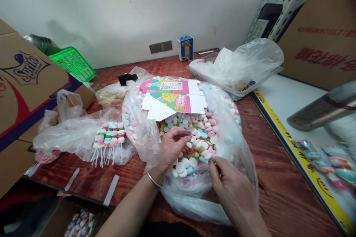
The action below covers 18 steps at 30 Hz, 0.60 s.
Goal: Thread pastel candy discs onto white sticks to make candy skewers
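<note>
A large clear plastic bag [233, 148], opened out on the table, holds many pastel candies [204, 146] in pink, blue and white, with gummy-looking coloured pieces among them. Over the left part of the candies, my left hand [174, 144] is closed in a pinch; what its fingertips hold, if anything, I cannot make out. My right hand [232, 181] is at the bag's near right side, thumb and fingers pressed together by the candies. Its grip is hidden too. Flat printed cardboard [175, 98] lies on the far part of the candies.
Left of the bag lie several candy skewers [108, 135] with white sticks on plastic. A Sprite carton [30, 81] and green basket [73, 63] stand farther left. At right are a plastic tub [236, 81], a metal cylinder [319, 107] and wrapped candies [317, 159].
</note>
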Available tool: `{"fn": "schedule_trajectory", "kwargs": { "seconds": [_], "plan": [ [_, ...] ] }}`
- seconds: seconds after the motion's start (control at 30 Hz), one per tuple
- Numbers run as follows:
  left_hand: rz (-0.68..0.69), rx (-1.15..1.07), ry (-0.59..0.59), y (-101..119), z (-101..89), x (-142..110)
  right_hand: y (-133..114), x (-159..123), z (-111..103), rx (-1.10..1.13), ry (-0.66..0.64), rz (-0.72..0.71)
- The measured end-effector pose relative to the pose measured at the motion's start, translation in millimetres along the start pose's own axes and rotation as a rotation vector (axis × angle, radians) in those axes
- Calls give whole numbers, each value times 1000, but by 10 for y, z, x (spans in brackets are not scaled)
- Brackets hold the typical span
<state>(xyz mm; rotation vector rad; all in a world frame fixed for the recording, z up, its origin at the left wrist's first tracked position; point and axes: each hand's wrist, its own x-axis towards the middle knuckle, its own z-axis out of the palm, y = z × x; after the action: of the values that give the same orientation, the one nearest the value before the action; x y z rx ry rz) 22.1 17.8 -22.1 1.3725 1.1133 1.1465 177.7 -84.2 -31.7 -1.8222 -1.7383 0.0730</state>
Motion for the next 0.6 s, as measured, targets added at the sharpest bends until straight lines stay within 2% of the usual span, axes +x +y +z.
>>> {"fn": "schedule_trajectory", "kwargs": {
  "seconds": [0.07,0.17,0.3,0.47,0.6],
  "plan": [
    [-33,-31,27,-23,15,-5,-15,0,-14,-29,25,-26],
    [7,5,52,-21,51,-15,-37,-10,-16,-46,40,-39],
    [68,-5,66,11,104,-41,-54,-35,19,92,31,67],
    [-263,-330,60,82,119,-77,-32,-62,57,451,-15,238],
    [-342,-432,-61,240,135,-75,-5,-41,47,525,13,202]
  ]
}}
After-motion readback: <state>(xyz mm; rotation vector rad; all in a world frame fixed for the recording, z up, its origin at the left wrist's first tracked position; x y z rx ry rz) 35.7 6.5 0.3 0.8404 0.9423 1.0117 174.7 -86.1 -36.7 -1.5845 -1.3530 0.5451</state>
